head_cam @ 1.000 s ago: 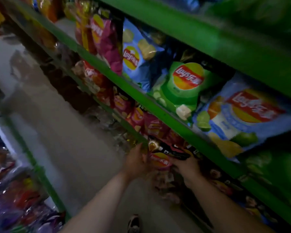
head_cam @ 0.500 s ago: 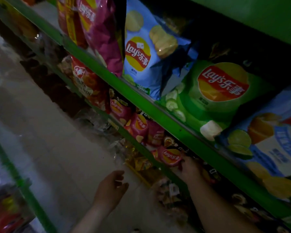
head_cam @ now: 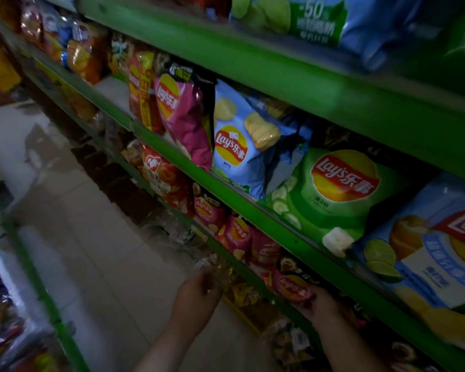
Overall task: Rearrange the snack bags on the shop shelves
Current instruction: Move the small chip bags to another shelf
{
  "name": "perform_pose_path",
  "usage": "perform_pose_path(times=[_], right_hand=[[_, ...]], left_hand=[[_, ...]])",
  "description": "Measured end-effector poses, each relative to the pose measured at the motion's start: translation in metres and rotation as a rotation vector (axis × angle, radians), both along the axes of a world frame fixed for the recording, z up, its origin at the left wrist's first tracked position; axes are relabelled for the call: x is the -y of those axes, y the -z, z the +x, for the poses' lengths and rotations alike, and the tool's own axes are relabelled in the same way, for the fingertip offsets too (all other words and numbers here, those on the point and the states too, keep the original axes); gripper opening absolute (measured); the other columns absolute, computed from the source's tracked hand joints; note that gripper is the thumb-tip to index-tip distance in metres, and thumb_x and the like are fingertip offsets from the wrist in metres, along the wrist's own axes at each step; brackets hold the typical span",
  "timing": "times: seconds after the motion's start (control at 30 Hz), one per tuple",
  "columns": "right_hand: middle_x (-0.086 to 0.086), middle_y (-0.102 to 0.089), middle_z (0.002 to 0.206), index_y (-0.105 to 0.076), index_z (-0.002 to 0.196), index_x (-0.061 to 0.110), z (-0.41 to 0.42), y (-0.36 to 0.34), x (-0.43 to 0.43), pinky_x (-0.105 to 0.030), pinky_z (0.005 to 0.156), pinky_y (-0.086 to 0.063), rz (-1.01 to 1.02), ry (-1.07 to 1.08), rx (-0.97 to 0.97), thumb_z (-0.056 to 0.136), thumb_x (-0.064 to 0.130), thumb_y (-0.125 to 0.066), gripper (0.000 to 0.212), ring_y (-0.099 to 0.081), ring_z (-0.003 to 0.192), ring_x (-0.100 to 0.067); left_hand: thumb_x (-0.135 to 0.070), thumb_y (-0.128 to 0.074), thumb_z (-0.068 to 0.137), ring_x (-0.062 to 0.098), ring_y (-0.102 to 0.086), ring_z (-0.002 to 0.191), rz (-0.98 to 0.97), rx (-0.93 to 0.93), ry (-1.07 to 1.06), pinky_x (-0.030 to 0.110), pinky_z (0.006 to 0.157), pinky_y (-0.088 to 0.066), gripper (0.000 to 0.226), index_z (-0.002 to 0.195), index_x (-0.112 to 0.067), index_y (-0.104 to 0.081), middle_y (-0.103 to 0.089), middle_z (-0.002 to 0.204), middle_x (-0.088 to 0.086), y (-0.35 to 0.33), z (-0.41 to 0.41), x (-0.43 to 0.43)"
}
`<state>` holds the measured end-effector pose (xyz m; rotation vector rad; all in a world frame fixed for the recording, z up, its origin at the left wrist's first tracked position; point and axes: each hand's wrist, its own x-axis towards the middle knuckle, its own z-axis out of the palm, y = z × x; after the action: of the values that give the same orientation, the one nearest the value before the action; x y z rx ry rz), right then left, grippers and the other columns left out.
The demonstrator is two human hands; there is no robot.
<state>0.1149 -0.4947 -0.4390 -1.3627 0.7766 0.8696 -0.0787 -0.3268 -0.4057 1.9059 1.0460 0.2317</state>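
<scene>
— Counting hands: how many, and what do they hold?
— Two. The right hand (head_cam: 323, 304) closes its grip on one small red chip bag (head_cam: 293, 289) at the lower green shelf (head_cam: 227, 253); the left hand (head_cam: 199, 296) touches clear wrappers (head_cam: 218, 269), its grip unclear.

Both forearms were bare, no sleeves, watch or rings visible on the left hand (head_cam: 196, 294) or right hand (head_cam: 323, 304).

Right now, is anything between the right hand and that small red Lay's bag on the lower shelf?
Nothing visible. The right hand is already on the small red bag at the lower shelf's front edge. The left hand is off to the side, at clear-wrapped packets.
</scene>
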Motion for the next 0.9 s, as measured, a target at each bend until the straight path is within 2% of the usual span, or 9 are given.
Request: perform_pose_path(times=[0.1, 0.23, 0.37, 0.47, 0.53, 0.63, 0.7, 0.8, 0.9], right_hand=[[-0.026, -0.048, 0.141, -0.056, 0.121, -0.007, 0.0, -0.017, 0.012, -0.052, 0.104, -0.043, -0.025, 0.023, -0.012, 0.099, 0.011, -0.048, 0.029, -0.046, 0.13, -0.042], [-0.024, -0.066, 0.117, -0.065, 0.109, -0.009, -0.016, -0.057, 0.033, -0.042, 0.073, -0.054, -0.084, -0.16, 0.079, 0.092, 0.008, -0.061, 0.025, -0.062, 0.106, -0.037], [-0.01, -0.074, 0.07, -0.077, 0.073, 0.008, -0.038, -0.124, 0.074, -0.042, 0.079, -0.053, -0.048, -0.44, 0.226, 0.087, 0.011, -0.069, 0.017, -0.067, 0.076, -0.027], [-0.008, -0.073, 0.082, -0.071, 0.097, 0.012, -0.045, -0.168, 0.123, -0.033, 0.072, -0.055, -0.084, -0.547, 0.39, 0.088, 0.016, -0.068, 0.01, -0.067, 0.079, -0.025], [-0.008, -0.073, 0.089, -0.067, 0.105, 0.012, -0.049, -0.19, 0.159, -0.024, 0.063, -0.053, -0.083, -0.522, 0.475, 0.09, 0.012, -0.065, 0.015, -0.069, 0.078, -0.018], [-0.01, -0.073, 0.098, -0.065, 0.106, 0.016, -0.052, -0.21, 0.211, -0.034, 0.077, -0.053, -0.105, -0.45, 0.574, 0.091, 0.01, -0.064, 0.016, -0.068, 0.085, -0.019], [-0.007, -0.073, 0.093, -0.065, 0.108, 0.015, -0.049, -0.216, 0.239, -0.036, 0.08, -0.053, -0.132, -0.386, 0.643, 0.09, 0.013, -0.066, 0.018, -0.068, 0.086, -0.021], [0.003, -0.069, 0.109, -0.061, 0.121, 0.019, -0.035, -0.225, 0.252, -0.037, 0.094, -0.054, -0.162, -0.343, 0.761, 0.087, 0.022, -0.071, 0.036, -0.066, 0.1, -0.016], [0.008, -0.056, 0.123, -0.042, 0.142, 0.018, -0.017, -0.24, 0.233, -0.03, 0.091, -0.05, -0.141, -0.302, 0.882, 0.085, 0.023, -0.074, 0.066, -0.059, 0.106, -0.011]], left_hand=[[-0.007, -0.07, 0.081, -0.005, -0.058, 0.073, 0.043, 0.06, 0.013, 0.004, 0.061, -0.041, 0.035, 0.099, -0.035, -0.059, -0.06, 0.079, -0.024, -0.027, 0.016, 0.0], [-0.017, -0.072, 0.083, 0.004, -0.061, 0.079, 0.041, 0.125, 0.08, 0.02, 0.068, -0.049, 0.023, 0.098, -0.031, -0.06, -0.062, 0.084, -0.017, -0.065, 0.039, 0.016], [-0.016, -0.073, 0.082, 0.006, -0.066, 0.087, 0.051, 0.262, 0.201, 0.01, 0.071, -0.046, 0.025, 0.102, -0.029, -0.064, -0.069, 0.091, -0.015, -0.105, 0.066, 0.042], [-0.017, -0.074, 0.083, 0.003, -0.066, 0.088, 0.058, 0.307, 0.295, 0.019, 0.077, -0.05, 0.028, 0.103, -0.032, -0.063, -0.069, 0.091, -0.018, -0.133, 0.087, 0.069], [-0.016, -0.074, 0.083, -0.011, -0.063, 0.079, 0.072, 0.35, 0.372, 0.005, 0.069, -0.045, 0.026, 0.091, -0.036, -0.06, -0.068, 0.081, -0.023, -0.148, 0.099, 0.093], [-0.007, -0.075, 0.081, -0.019, -0.058, 0.074, 0.1, 0.433, 0.49, -0.002, 0.067, -0.039, 0.033, 0.093, -0.033, -0.06, -0.065, 0.081, -0.021, -0.161, 0.118, 0.133], [-0.01, -0.076, 0.08, -0.024, -0.056, 0.076, 0.132, 0.478, 0.538, -0.005, 0.065, -0.037, 0.038, 0.092, -0.04, -0.058, -0.064, 0.08, -0.034, -0.167, 0.13, 0.152], [-0.022, -0.077, 0.08, -0.019, -0.056, 0.08, 0.167, 0.503, 0.498, -0.008, 0.063, -0.034, 0.037, 0.11, -0.035, -0.059, -0.056, 0.082, -0.043, -0.178, 0.147, 0.164], [-0.021, -0.076, 0.08, 0.004, -0.062, 0.098, 0.121, 0.435, 0.432, 0.01, 0.078, -0.043, 0.052, 0.129, -0.016, -0.057, -0.06, 0.097, -0.024, -0.185, 0.163, 0.171]])
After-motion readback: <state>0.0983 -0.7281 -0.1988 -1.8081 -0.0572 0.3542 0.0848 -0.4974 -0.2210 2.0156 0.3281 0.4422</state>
